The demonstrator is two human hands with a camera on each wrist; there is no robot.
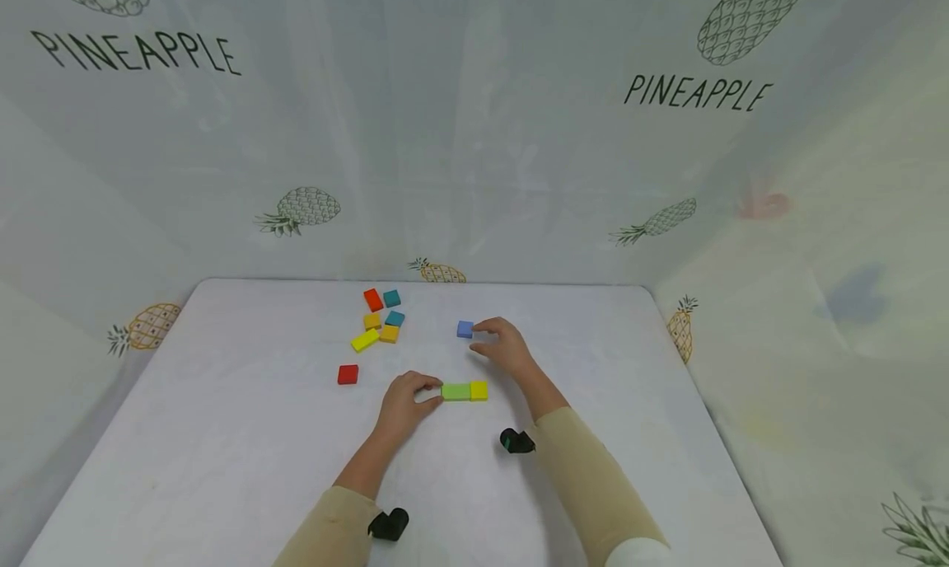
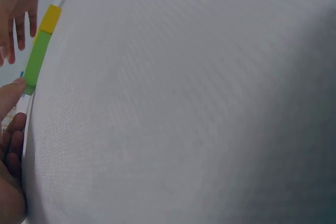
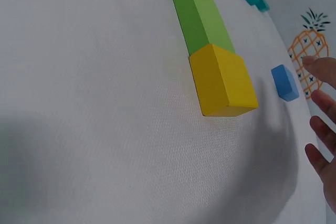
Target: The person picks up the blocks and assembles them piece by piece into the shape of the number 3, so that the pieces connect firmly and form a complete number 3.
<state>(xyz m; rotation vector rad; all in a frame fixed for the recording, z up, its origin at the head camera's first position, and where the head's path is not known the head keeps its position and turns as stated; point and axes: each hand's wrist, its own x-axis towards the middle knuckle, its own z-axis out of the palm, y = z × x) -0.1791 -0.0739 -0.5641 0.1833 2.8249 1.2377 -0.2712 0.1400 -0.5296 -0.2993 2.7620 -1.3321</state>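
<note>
A long light-green block [image 1: 455, 392] lies on the table with a yellow block [image 1: 479, 391] end to end against its right side. My left hand [image 1: 404, 400] pinches the green block's left end between thumb and fingers; the fingertips show at that end of the green block [image 3: 202, 17] in the right wrist view. Farther back sits a small blue block [image 1: 465, 330]. Just to its right is my right hand [image 1: 506, 347], fingers parted and holding nothing. In the right wrist view a gap separates those fingers from the blue block [image 3: 285, 83].
Left of the blue block is a loose group with a red-orange block [image 1: 373, 300], teal blocks [image 1: 392, 298], orange blocks [image 1: 389, 334] and a yellow block [image 1: 365, 340]. A red block [image 1: 348, 374] lies alone nearer. A pineapple-print curtain [image 1: 474, 138] hangs behind the white table [image 1: 222, 452].
</note>
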